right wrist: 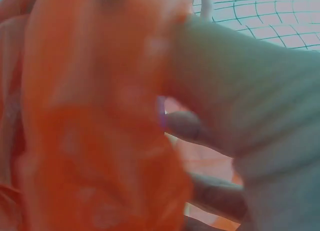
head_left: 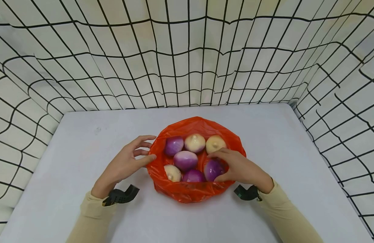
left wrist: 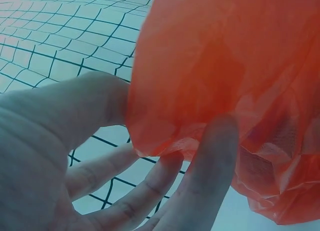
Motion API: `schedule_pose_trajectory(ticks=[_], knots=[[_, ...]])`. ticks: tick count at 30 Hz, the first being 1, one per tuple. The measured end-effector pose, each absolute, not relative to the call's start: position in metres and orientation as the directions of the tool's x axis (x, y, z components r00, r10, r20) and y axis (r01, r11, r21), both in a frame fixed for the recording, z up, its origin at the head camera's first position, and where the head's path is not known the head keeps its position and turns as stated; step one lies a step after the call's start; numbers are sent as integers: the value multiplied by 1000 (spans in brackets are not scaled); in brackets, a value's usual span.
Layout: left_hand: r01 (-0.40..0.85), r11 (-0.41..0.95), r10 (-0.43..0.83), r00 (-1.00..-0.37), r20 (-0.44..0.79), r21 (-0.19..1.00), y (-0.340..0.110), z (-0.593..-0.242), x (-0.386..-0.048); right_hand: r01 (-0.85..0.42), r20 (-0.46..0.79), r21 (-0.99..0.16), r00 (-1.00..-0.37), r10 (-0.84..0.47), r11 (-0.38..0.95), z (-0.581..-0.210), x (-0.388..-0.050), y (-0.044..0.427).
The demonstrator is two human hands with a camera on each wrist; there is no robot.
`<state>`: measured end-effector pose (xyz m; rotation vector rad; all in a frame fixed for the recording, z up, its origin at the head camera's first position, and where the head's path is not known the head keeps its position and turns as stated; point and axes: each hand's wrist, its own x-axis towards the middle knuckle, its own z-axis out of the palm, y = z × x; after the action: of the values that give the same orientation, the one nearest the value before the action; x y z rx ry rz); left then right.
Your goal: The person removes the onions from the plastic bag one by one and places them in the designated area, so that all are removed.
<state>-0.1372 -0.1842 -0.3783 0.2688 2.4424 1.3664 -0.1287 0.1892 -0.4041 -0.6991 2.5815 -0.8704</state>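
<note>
An orange-red plastic bag [head_left: 181, 194] stands with its mouth wide, several peeled onions inside, some purple and some pale. My left hand [head_left: 126, 165] holds the bag's left rim, thumb inside the mouth and fingers outside. In the left wrist view, the bag's wall [left wrist: 195, 66] lies between the thumb and fingers of that hand [left wrist: 45, 151]. Reaching into the bag's right side, my right hand [head_left: 240, 167] grips a purple onion [head_left: 212, 169] between thumb and fingers. The right wrist view shows mostly blurred bag plastic [right wrist: 100, 156], with part of the right hand [right wrist: 210, 81] behind it.
Beside the gripped onion lie a purple onion [head_left: 193, 176] and another purple one [head_left: 185, 160]. Pale onions [head_left: 194, 143] sit toward the back. The white table [head_left: 99, 125] is bordered by black wire grid [head_left: 187, 60] at the back and sides.
</note>
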Motion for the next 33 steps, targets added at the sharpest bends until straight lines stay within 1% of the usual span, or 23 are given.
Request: schedule_pose_trajectory(ticks=[5, 14, 23, 27, 33], knots=[[21, 539, 327, -927, -186, 842, -183, -377, -137, -362, -108, -625, -837, -536, 691, -407, -130, 189], [34, 542, 339, -923, -182, 840, -182, -377, -135, -349, -142, -607, -836, -530, 714, -403, -129, 188], [37, 507, 363, -915, -175, 861, -182, -377, -135, -340, -116, -647, -840, -529, 682, -406, -131, 188], [30, 503, 361, -915, -179, 864, -182, -377, -135, -353, -88, -650, -845, -528, 673, -408, -132, 190], [28, 501, 367, -912, -183, 865, -182, -377, -135, -359, -16, -670, -868, -496, 650, -411, -133, 193]])
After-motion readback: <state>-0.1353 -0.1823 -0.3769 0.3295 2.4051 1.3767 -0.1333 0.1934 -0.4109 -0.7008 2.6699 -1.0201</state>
